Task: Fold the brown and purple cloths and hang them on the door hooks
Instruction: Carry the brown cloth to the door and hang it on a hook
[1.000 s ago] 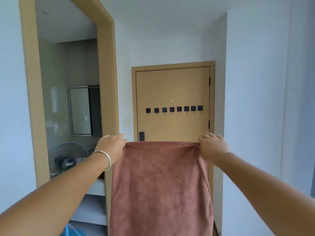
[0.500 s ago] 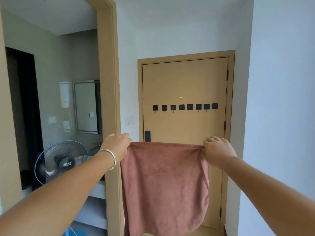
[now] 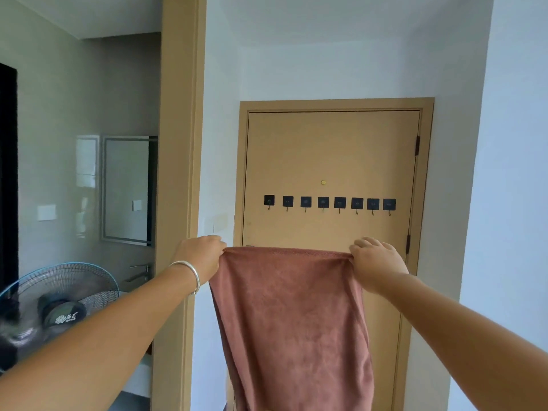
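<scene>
The brown cloth (image 3: pixel 292 321) hangs in front of me, stretched flat between both hands. My left hand (image 3: pixel 201 258), with a silver bangle on its wrist, grips the cloth's upper left corner. My right hand (image 3: pixel 375 262) grips the upper right corner. Straight ahead is the tan door (image 3: pixel 332 155) with a row of several small black hooks (image 3: pixel 323 202) across its middle, all bare and above the cloth's top edge. The cloth hides the door's lower part. No purple cloth is in view.
A tan door frame post (image 3: pixel 178 173) stands at the left, opening onto a grey room with a mirror (image 3: pixel 127 189) and a standing fan (image 3: pixel 59 304). White walls (image 3: pixel 516 203) close the narrow passage on the right.
The door and its hooks have grown larger in view as I came closer along the passage. Both hands keep the same grip on the cloth's top corners.
</scene>
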`<state>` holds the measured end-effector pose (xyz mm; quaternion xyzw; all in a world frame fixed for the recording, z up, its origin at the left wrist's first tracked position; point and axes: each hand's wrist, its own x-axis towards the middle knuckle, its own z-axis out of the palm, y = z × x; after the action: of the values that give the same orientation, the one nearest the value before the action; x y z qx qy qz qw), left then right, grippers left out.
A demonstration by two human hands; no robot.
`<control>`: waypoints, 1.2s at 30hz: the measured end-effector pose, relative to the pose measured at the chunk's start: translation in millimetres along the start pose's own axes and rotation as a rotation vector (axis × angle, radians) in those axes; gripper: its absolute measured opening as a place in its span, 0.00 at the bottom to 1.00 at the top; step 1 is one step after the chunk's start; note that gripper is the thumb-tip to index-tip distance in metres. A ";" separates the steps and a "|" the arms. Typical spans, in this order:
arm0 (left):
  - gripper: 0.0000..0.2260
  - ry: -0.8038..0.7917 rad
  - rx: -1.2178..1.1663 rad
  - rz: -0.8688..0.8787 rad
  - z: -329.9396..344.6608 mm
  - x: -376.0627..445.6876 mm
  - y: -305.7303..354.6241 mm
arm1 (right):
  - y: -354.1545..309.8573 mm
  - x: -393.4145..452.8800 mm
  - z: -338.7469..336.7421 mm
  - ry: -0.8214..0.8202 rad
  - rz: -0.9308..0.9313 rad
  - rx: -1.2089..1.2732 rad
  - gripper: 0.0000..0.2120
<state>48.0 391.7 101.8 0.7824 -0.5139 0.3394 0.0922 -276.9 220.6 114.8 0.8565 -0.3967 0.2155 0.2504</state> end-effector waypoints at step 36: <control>0.09 0.037 -0.045 -0.144 286.2 330.0 -70.0 | -25.6 402.7 273.1 -0.015 -0.003 0.125 0.17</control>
<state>313.2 37.6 107.2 0.8087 -0.4619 0.3345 0.1436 28.3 -159.0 123.4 0.8726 -0.3831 0.2331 0.1937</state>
